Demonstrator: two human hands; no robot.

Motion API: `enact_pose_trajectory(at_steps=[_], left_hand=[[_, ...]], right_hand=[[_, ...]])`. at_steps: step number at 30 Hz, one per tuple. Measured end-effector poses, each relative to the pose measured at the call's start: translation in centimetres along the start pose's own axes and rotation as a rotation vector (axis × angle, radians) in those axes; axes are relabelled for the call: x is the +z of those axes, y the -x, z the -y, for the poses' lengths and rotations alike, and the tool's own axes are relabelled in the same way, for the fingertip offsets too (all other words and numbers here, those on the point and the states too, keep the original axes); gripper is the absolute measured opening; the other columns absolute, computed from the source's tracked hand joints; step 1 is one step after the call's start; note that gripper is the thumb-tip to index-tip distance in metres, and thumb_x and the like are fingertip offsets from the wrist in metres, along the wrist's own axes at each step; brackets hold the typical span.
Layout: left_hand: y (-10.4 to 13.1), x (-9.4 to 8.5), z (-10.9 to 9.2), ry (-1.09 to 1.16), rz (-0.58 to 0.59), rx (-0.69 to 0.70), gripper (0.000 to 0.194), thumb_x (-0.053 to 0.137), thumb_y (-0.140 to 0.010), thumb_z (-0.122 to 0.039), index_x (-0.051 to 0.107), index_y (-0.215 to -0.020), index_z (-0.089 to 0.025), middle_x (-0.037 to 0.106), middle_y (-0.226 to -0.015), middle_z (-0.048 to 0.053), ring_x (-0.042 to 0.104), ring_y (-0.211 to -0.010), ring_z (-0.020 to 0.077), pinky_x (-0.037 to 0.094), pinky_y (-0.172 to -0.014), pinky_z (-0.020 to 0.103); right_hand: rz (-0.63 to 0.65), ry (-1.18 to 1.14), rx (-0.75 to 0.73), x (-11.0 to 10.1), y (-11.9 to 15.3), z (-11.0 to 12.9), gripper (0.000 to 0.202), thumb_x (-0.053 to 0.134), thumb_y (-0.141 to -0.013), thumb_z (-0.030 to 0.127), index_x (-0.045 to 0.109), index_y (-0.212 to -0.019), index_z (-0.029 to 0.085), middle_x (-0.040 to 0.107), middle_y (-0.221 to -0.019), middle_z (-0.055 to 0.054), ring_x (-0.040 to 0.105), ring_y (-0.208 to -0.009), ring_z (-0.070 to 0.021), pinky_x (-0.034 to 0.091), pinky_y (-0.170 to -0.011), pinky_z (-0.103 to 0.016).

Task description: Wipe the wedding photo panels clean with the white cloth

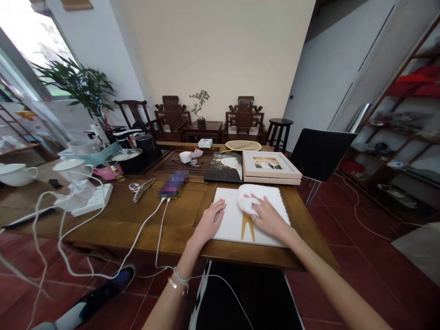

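A white padded sheet point(229, 229) lies at the table's front edge. On it rests a fluffy white bundle point(246, 195), with a flat yellow two-pronged piece point(247, 227) sticking out from under its near side. My right hand point(266, 215) presses on the bundle's right side with fingers spread over it; whether it grips any of the fluff cannot be made out. My left hand point(211, 220) lies flat on the sheet's left edge, fingers stretched out, holding nothing.
Behind the sheet are a dark album point(224, 167) and a framed picture box point(271, 178). To the left lie a phone point(173, 183) with white cables, a hair clip point(143, 189) and a power strip point(92, 200). A black chair point(319, 153) stands at right.
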State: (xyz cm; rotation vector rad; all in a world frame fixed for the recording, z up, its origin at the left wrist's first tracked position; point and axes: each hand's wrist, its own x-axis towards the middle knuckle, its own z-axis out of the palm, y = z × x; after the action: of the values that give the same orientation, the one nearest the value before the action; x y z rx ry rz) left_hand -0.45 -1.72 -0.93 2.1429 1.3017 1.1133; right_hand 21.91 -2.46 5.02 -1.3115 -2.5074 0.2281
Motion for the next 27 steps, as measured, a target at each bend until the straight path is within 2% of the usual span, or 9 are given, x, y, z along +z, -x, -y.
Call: enact_pose_trajectory(at_steps=[3,6,9,14,18,22,27], left_hand=[[0.0,0.0,-0.1,-0.010,0.004,-0.002,0.030,0.042,-0.084,-0.022,0.061,-0.108,-0.018,0.055,-0.124,0.009,0.045,-0.122,0.0195,0.030,-0.106,0.043],[0.0,0.0,-0.1,-0.013,0.002,-0.006,0.031,0.041,-0.085,-0.022,0.061,-0.108,-0.018,0.055,-0.124,0.009,0.045,-0.122,0.0197,0.030,-0.106,0.043],[0.1,0.0,-0.3,-0.008,-0.001,-0.007,0.031,0.042,-0.085,-0.022,0.061,-0.109,-0.016,0.055,-0.124,0.010,0.045,-0.122,0.0196,0.029,-0.107,0.042],[0.1,0.0,-0.4,0.003,0.000,-0.012,0.031,0.042,-0.085,-0.021,0.061,-0.109,-0.017,0.055,-0.124,0.010,0.045,-0.122,0.0203,0.029,-0.106,0.043],[0.0,0.1,-0.3,-0.016,-0.007,-0.012,0.031,0.042,-0.084,-0.021,0.061,-0.109,-0.017,0.056,-0.124,0.009,0.046,-0.121,0.0202,0.030,-0.106,0.043],[0.1,0.1,-0.2,-0.012,0.004,-0.012,0.031,0.042,-0.085,-0.021,0.060,-0.109,-0.016,0.055,-0.125,0.010,0.045,-0.122,0.0200,0.029,-0.106,0.042],[0.0,0.1,-0.1,0.001,0.006,-0.004,0.031,0.041,-0.085,-0.022,0.060,-0.109,-0.016,0.054,-0.125,0.010,0.044,-0.122,0.0193,0.028,-0.107,0.042]], right_hand=[[0.009,0.022,0.053,0.3,-2.2,-0.4,0.034,0.039,-0.077,0.011,0.061,-0.102,0.018,0.039,-0.137,-0.009,0.022,-0.131,-0.0257,0.014,-0.102,-0.054],[0.004,0.086,0.058,0.9,-2.3,0.3,0.035,0.041,-0.073,0.008,0.062,-0.099,0.016,0.043,-0.134,-0.011,0.021,-0.131,-0.0272,0.012,-0.101,-0.056],[-0.008,0.127,0.006,1.4,-0.5,2.0,0.034,0.044,-0.069,0.009,0.062,-0.097,0.015,0.041,-0.136,-0.011,0.017,-0.132,-0.0290,0.011,-0.102,-0.057],[0.026,0.087,-0.075,1.7,4.6,5.8,0.029,0.044,-0.067,0.008,0.063,-0.087,0.018,0.037,-0.139,-0.006,0.012,-0.133,-0.0288,0.007,-0.105,-0.058],[0.062,0.030,-0.115,1.2,6.6,6.9,0.026,0.045,-0.063,0.007,0.062,-0.078,0.019,0.037,-0.139,-0.002,0.012,-0.134,-0.0264,0.006,-0.107,-0.055],[0.070,0.021,-0.086,0.7,5.0,5.2,0.028,0.043,-0.069,0.009,0.062,-0.086,0.017,0.044,-0.133,-0.008,0.018,-0.133,-0.0247,0.012,-0.106,-0.052],[0.039,0.100,-0.005,0.6,0.0,2.2,0.030,0.040,-0.076,0.011,0.061,-0.097,0.014,0.054,-0.121,-0.014,0.023,-0.131,-0.0251,0.016,-0.103,-0.052]])
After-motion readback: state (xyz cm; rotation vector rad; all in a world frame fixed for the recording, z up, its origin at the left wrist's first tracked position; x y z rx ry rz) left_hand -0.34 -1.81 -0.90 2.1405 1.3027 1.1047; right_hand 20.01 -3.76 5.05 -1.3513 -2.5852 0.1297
